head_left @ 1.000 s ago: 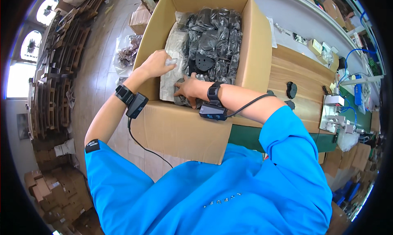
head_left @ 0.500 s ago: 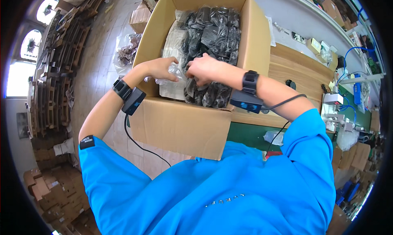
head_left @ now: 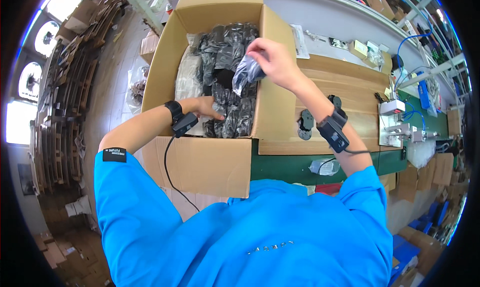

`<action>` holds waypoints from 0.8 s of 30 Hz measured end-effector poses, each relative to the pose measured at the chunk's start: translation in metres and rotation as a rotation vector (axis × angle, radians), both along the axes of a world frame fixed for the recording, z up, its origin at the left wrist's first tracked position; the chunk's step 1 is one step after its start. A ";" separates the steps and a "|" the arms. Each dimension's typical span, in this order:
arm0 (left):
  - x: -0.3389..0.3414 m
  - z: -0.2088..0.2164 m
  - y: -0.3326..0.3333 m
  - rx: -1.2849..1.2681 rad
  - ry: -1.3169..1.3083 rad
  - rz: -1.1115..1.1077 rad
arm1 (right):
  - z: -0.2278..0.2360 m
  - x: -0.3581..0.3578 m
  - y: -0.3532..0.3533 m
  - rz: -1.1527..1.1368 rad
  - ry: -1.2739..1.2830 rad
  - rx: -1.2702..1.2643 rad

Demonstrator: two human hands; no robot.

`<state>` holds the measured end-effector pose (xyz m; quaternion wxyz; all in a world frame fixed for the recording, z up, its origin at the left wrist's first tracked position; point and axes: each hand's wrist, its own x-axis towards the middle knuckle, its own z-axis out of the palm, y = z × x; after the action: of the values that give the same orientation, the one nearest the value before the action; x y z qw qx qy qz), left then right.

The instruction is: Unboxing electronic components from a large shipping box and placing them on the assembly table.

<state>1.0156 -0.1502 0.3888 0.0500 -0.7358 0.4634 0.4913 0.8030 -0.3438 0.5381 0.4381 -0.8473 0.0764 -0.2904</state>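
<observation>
The right hand [head_left: 272, 62] is grasping a grey plastic bag [head_left: 247, 76] between thumb and fingers and is holding it over the right part of the open cardboard box [head_left: 167, 62]. The left hand [head_left: 206, 107] is resting at the near-left part of the contents, its fingers pointing toward the black film-wrapped parts [head_left: 232, 118]; whether it is gripping anything cannot be told. Good handling, in this judgement, is keeping the pinch firm without crushing, holding the bag clear of the box's right wall, and steadying neighbouring parts so that no film is snagging. The bag's long axis is running obliquely, from the fingers at its far-right end to a free end pointing near-left. Its contents, if any, are not showing. A bare-looking black part [head_left: 225, 78] is lying left of the bag.
</observation>
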 end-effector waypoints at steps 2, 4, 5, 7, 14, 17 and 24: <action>-0.005 -0.003 -0.012 0.023 -0.039 -0.017 | -0.003 -0.030 -0.014 -0.124 -0.091 0.116; -0.003 0.009 -0.024 -0.168 -0.237 -0.143 | -0.013 -0.062 -0.029 -0.269 -0.150 0.219; -0.001 0.020 -0.029 -0.308 -0.284 -0.190 | -0.020 -0.079 -0.035 -0.323 -0.171 0.334; -0.012 0.053 -0.042 -0.503 -0.267 -0.166 | -0.037 -0.115 -0.046 -0.441 -0.219 0.563; -0.098 0.205 -0.040 -0.755 -0.012 0.062 | -0.187 -0.197 -0.094 -0.654 -0.136 1.001; -0.151 0.244 -0.026 -0.820 0.102 0.136 | -0.264 -0.222 -0.115 -0.633 -0.160 1.122; -0.242 0.250 0.039 -0.801 0.172 0.174 | -0.329 -0.267 -0.129 -0.639 -0.027 1.319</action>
<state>0.7737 -0.1108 0.6391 -0.3208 -0.6897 0.5564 0.3344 0.5364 -0.4732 0.2091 0.7519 -0.3404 0.4733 -0.3079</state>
